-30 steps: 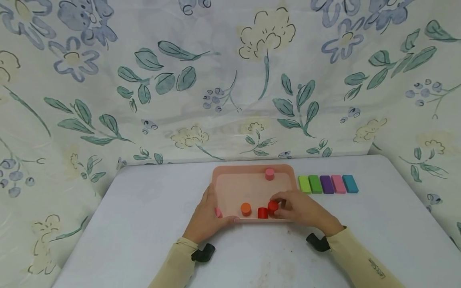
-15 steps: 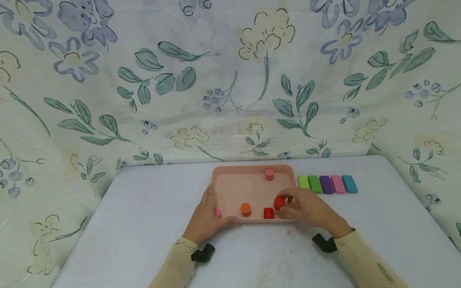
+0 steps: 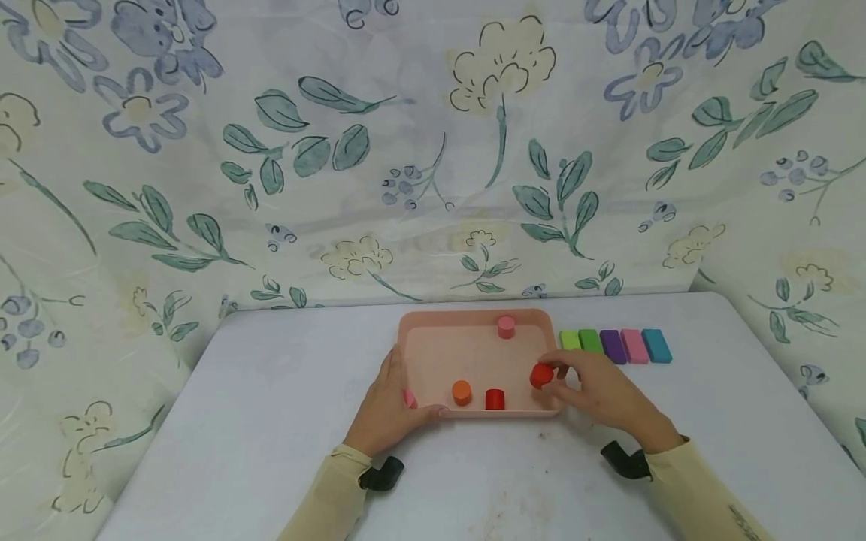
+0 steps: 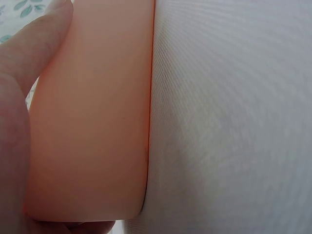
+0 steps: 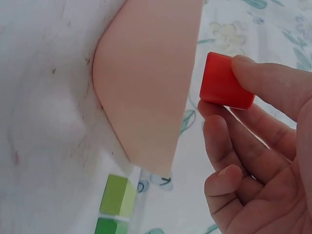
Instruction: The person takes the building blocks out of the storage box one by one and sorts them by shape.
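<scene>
In the head view my right hand is at the right end of a shallow pink tray. Thumb and fingertips pinch a small red cylinder block, raised above the tray's rim in the right wrist view. My left hand holds the tray's front left corner, its thumb on the front rim and its fingers along the left side. A second red cylinder block lies by the front wall. Left of it is an orange cylinder block. A pink cylinder block stands near the back wall.
Beside my left hand another pink piece shows, partly hidden. A row of flat rectangular blocks in lime, green, purple, pink and blue lies right of the tray. The white table meets a floral cloth behind.
My right hand has moved right and slightly back with the pinched red cylinder block, away from the other red one, which shifted right, then back left. My left hand has stayed in place.
</scene>
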`<action>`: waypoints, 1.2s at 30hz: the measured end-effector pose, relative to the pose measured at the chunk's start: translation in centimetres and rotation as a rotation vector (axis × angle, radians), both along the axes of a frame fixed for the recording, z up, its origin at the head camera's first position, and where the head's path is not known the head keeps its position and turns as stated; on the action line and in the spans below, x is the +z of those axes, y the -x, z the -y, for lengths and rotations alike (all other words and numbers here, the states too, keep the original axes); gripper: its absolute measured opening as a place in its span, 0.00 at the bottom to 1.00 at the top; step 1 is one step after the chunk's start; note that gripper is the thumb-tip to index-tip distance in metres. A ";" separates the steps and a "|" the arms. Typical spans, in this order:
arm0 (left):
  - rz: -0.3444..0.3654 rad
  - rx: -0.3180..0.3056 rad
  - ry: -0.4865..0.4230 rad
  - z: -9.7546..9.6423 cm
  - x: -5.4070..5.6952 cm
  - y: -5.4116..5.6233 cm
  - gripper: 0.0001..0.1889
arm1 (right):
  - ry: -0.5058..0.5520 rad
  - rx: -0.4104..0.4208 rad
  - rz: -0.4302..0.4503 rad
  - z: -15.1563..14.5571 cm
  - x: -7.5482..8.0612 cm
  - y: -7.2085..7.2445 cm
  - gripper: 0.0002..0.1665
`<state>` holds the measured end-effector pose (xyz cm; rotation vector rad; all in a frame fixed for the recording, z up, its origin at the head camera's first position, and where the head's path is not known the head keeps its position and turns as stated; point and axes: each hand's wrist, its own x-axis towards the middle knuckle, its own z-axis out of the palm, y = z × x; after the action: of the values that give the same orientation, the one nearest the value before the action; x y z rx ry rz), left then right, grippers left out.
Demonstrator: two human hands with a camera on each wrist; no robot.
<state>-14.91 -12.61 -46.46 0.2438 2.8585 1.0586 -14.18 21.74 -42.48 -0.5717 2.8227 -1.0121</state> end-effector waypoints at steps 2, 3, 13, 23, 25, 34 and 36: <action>-0.001 -0.001 0.000 0.0 0.0 0.0 0.70 | -0.007 -0.012 -0.010 -0.3 0.1 -0.1 0.23; -0.001 -0.001 0.000 0.0 0.0 0.0 0.70 | -0.010 -0.020 -0.014 -0.4 0.2 -0.1 0.23; -0.005 -0.015 0.004 0.0 0.0 0.1 0.71 | -0.004 -0.063 -0.032 -1.7 0.7 -0.4 0.22; -0.006 -0.006 0.002 0.0 0.2 0.0 0.70 | -0.043 -0.101 -0.046 -2.4 1.0 -0.2 0.21; -0.005 -0.007 0.002 0.0 0.1 0.0 0.70 | -0.059 -0.108 -0.051 -2.5 1.0 -0.1 0.22; -0.002 -0.005 -0.007 0.1 -0.1 0.1 0.71 | -0.101 -0.147 -0.047 -3.3 0.3 0.2 0.22; -0.002 -0.006 -0.008 0.1 -0.1 0.1 0.71 | -0.097 -0.147 -0.055 -3.4 0.1 0.3 0.21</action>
<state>-15.00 -12.70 -46.54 0.2548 2.8540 1.0695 -14.46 25.12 -42.39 -0.3934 2.9800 -0.8871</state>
